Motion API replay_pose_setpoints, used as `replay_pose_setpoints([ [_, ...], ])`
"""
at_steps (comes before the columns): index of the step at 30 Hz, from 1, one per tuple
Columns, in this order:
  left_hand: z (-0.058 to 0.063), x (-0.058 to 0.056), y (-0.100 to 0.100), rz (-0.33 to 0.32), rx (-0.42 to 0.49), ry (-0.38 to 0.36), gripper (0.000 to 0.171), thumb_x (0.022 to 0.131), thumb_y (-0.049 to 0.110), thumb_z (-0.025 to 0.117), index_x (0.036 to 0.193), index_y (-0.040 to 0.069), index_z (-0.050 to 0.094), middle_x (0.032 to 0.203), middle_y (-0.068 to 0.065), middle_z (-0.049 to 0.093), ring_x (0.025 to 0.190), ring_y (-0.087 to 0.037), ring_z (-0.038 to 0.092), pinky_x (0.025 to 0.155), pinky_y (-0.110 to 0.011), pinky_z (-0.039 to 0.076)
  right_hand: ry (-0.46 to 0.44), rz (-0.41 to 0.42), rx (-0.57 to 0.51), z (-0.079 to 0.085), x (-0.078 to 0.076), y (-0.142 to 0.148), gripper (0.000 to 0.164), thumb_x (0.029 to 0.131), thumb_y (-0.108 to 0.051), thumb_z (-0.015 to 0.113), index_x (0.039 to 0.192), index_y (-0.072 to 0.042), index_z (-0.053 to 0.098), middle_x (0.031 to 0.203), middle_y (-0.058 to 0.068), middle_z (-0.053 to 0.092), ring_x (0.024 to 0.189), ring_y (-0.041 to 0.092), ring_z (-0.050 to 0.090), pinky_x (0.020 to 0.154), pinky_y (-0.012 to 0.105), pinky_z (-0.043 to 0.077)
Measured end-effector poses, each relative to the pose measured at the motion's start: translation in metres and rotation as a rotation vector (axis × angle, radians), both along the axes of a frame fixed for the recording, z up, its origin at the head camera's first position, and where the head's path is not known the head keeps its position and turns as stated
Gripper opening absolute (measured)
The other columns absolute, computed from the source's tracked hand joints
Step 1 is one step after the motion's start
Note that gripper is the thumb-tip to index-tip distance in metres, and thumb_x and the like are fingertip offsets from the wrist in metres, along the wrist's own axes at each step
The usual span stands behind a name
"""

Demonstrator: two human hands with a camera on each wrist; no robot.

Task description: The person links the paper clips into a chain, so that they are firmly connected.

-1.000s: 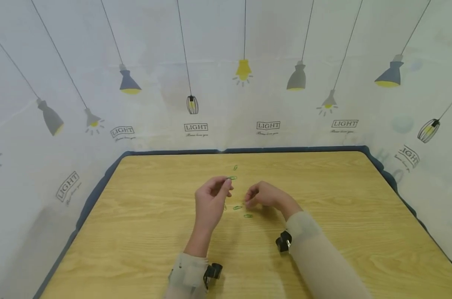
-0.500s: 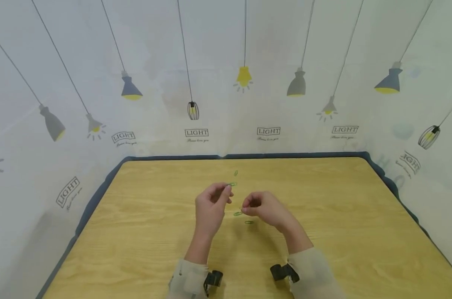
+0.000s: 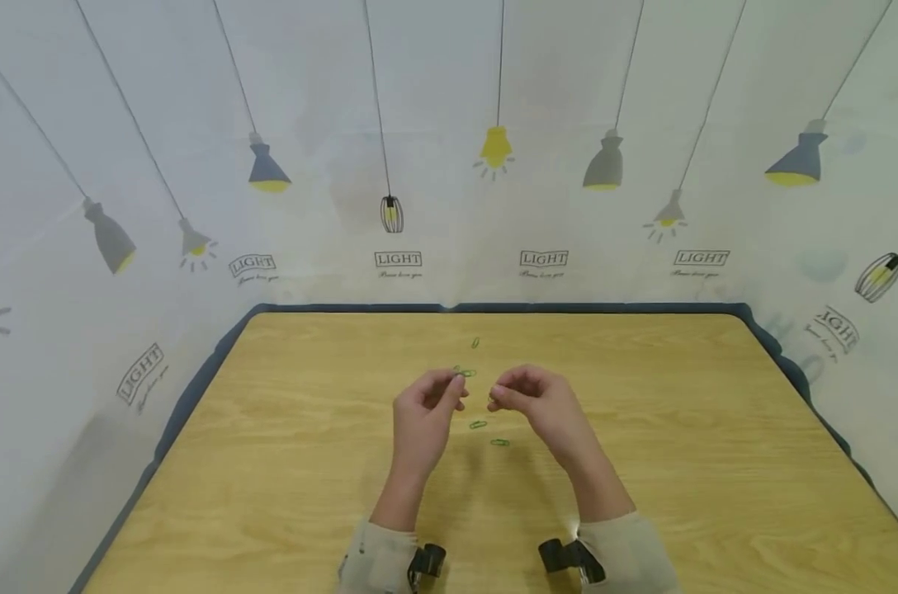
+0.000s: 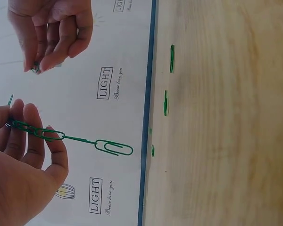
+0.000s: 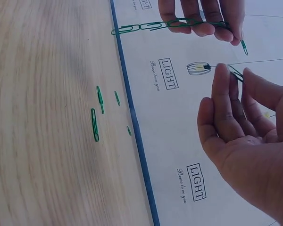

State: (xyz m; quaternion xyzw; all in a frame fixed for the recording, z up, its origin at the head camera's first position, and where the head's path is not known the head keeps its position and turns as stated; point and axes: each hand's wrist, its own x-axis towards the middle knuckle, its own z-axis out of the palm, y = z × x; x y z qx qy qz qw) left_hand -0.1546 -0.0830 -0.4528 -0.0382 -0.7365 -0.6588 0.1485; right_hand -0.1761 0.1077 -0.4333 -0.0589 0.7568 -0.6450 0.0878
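Note:
My left hand (image 3: 423,421) pinches a chain of linked green paper clips (image 4: 80,139) between thumb and fingertips. The chain trails down past the curled fingers, and a short end sticks up beyond the thumb. Facing it a small gap away, my right hand (image 3: 545,412) pinches a single green paper clip (image 5: 237,74) by thumb and forefinger. Both hands are raised above the table. Below them lie loose green paper clips, one (image 3: 478,425) between the wrists and another (image 3: 499,443) nearer me.
Farther back on the wood-grain table (image 3: 271,462) lie more green clips, one of them (image 3: 474,342) toward the far edge. A dark blue border (image 3: 568,308) runs along that edge. Behind stands a pale wall covering (image 3: 449,165) printed with hanging lamps.
My right hand has picked a paper clip off the table and lifted it up to the height of my left hand. The left hand has stayed nearly still with its chain.

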Motion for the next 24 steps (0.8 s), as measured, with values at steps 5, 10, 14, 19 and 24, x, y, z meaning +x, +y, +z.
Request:
replay_pose_setpoints([
  [5, 0.0, 0.002, 0.001, -0.005, -0.016, 0.008, 0.023, 0.106, 0.028, 0.069, 0.113, 0.008, 0.077, 0.098, -0.01, 0.077, 0.082, -0.018, 0.071, 0.071, -0.025, 0.059, 0.024, -0.031, -0.046, 0.003, 0.005, 0.003, 0.021, 0.103, -0.025, 0.073, 0.112, -0.006, 0.072, 0.102, 0.008, 0.07, 0.09, 0.022, 0.072, 0.106, 0.051, 0.056],
  [10, -0.001, 0.005, 0.002, -0.009, -0.005, 0.002, 0.019, 0.105, 0.025, 0.07, 0.112, 0.009, 0.077, 0.098, -0.01, 0.077, 0.08, -0.013, 0.07, 0.073, -0.024, 0.058, 0.033, -0.017, -0.14, 0.005, 0.01, 0.005, 0.024, 0.103, -0.023, 0.072, 0.111, -0.001, 0.071, 0.095, 0.006, 0.072, 0.083, 0.02, 0.072, 0.098, 0.036, 0.061],
  [14, -0.001, 0.006, 0.006, -0.035, 0.004, -0.007, 0.017, 0.105, 0.025, 0.07, 0.111, 0.011, 0.077, 0.098, -0.011, 0.077, 0.08, -0.014, 0.07, 0.068, -0.021, 0.056, 0.044, -0.06, -0.214, 0.006, 0.014, 0.008, 0.025, 0.103, -0.019, 0.072, 0.112, 0.005, 0.07, 0.096, 0.003, 0.072, 0.083, 0.016, 0.072, 0.094, 0.029, 0.062],
  [19, 0.0, 0.007, 0.01, -0.048, 0.002, -0.02, 0.018, 0.105, 0.025, 0.07, 0.111, 0.01, 0.077, 0.097, -0.011, 0.076, 0.08, -0.013, 0.07, 0.07, -0.024, 0.058, 0.065, -0.094, -0.243, 0.009, 0.017, 0.012, 0.025, 0.102, -0.015, 0.073, 0.117, 0.006, 0.07, 0.1, -0.002, 0.072, 0.088, 0.015, 0.073, 0.094, 0.028, 0.062],
  [24, 0.002, 0.007, 0.016, -0.061, -0.023, -0.005, 0.018, 0.105, 0.025, 0.07, 0.111, 0.009, 0.078, 0.098, -0.01, 0.077, 0.08, -0.015, 0.07, 0.072, -0.025, 0.058, 0.103, -0.098, -0.227, 0.014, 0.019, 0.013, 0.027, 0.101, -0.014, 0.074, 0.12, 0.005, 0.072, 0.1, -0.005, 0.074, 0.089, 0.015, 0.074, 0.094, 0.03, 0.063],
])
